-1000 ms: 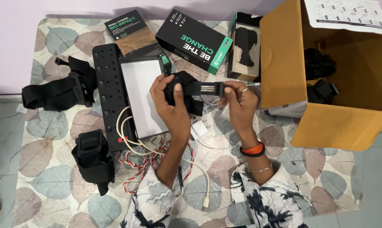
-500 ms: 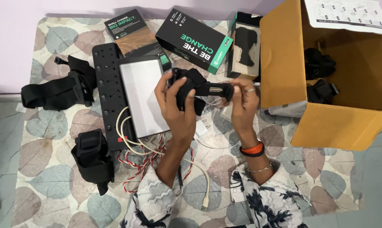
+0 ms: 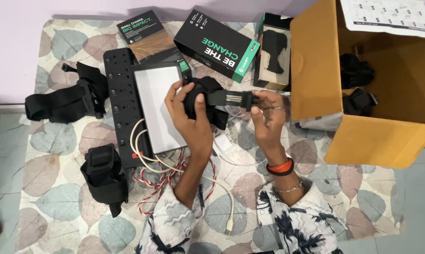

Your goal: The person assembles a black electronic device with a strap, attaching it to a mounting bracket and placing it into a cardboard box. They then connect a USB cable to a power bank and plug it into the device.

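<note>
My left hand [image 3: 190, 117] grips a bundled black strap device [image 3: 207, 101] above the table. My right hand [image 3: 268, 117] pinches the strap's flat end piece [image 3: 238, 99], which sticks out to the right and shows pale lines. Both hands hold it over a grey flat slab [image 3: 160, 106] and white cables [image 3: 226, 141]. My patterned sleeves show at the bottom edge.
A black power strip [image 3: 120, 101] lies left of the slab, with red-white and white cords [image 3: 170, 174] below. Two other black strap bundles [image 3: 62, 101] [image 3: 103, 176] lie at left. Black-green boxes [image 3: 217, 44] sit at the back. An open cardboard carton [image 3: 377, 84] holds more black straps.
Both hands shifted slightly and turned the strap device; the end piece moved a little left and my right fingers regripped it. Everything on the table stayed put.
</note>
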